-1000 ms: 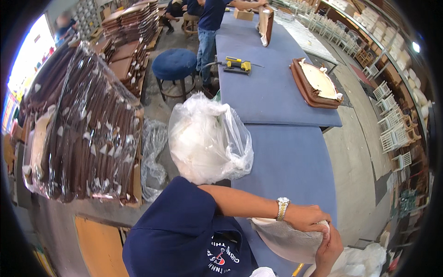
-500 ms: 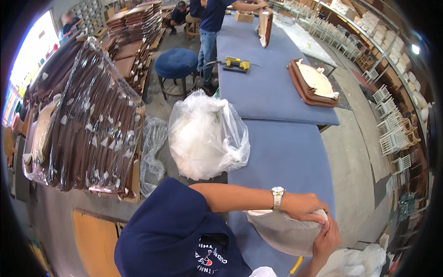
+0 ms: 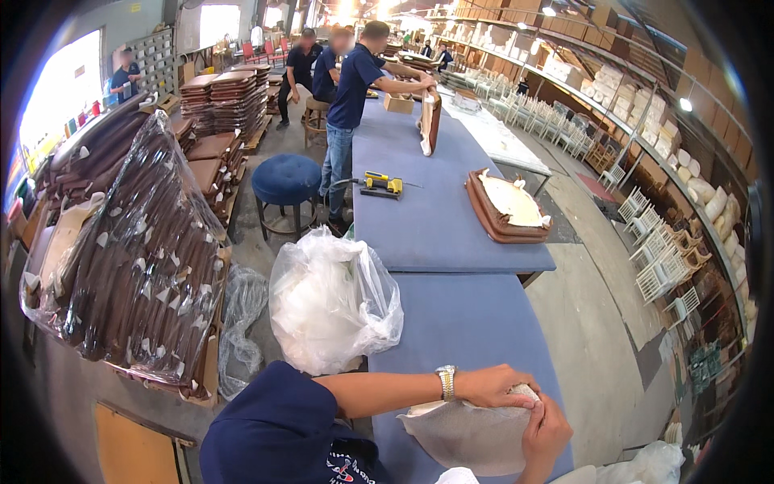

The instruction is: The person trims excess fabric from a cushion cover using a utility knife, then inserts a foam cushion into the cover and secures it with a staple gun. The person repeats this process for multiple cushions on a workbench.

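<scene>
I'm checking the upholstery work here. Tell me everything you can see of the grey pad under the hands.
The grey pad is a rounded, fabric-covered cushion, speckled light grey. It lies flat on the blue table at its near end. The left hand presses its top edge; the right hand grips its right rim.
</scene>
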Demonstrator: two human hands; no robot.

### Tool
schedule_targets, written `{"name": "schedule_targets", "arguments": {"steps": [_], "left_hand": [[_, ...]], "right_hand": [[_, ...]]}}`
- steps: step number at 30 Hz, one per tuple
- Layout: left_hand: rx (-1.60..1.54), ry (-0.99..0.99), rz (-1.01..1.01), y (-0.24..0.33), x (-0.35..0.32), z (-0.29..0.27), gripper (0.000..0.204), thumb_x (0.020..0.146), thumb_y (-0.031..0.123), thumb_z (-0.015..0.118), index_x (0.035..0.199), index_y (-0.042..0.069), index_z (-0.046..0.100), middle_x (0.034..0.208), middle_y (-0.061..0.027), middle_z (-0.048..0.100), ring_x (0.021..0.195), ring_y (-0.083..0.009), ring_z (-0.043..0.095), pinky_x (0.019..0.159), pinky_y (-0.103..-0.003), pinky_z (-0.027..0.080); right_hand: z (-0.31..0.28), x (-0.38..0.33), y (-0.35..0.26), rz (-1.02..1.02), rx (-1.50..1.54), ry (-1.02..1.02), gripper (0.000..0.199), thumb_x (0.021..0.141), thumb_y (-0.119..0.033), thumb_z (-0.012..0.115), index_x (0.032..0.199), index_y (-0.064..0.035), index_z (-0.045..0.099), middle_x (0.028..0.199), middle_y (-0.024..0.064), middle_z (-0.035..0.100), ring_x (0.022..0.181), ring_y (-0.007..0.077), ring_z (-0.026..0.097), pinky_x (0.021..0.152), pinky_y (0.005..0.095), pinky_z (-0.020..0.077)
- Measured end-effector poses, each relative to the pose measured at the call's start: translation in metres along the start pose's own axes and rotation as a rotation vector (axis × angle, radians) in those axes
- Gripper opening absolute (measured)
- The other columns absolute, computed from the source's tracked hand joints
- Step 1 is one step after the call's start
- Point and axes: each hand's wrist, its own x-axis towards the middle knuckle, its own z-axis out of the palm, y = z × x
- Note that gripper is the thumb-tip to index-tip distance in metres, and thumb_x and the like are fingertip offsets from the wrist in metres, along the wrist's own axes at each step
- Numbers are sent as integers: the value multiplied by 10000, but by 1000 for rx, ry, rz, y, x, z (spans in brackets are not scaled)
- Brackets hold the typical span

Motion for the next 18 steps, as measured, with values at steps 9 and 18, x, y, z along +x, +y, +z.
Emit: {"name": "schedule_targets", "arguments": {"steps": [9, 18], "left_hand": [[-3, -35, -19, -3, -2, 2, 529, 1008, 467, 593, 1277, 12, 614, 877, -193, 727, 718, -330, 702, 677, -405, 540], [81, -77, 6, 8, 4, 6, 505, 1014, 446, 588, 1270, 11, 613, 781, -199, 687, 685, -350, 682, 647, -427, 517]], "right_hand": [[-6, 1, -2, 29, -1, -68, 309, 1036, -285, 526, 954, -46, 704, 772, 178, 671, 668, 402, 636, 580, 464, 463], [-8, -3, 10, 35, -17, -41, 386, 1052, -278, 511, 778, -26, 615, 631, 201, 545, 543, 393, 523, 514, 456, 376]]}}
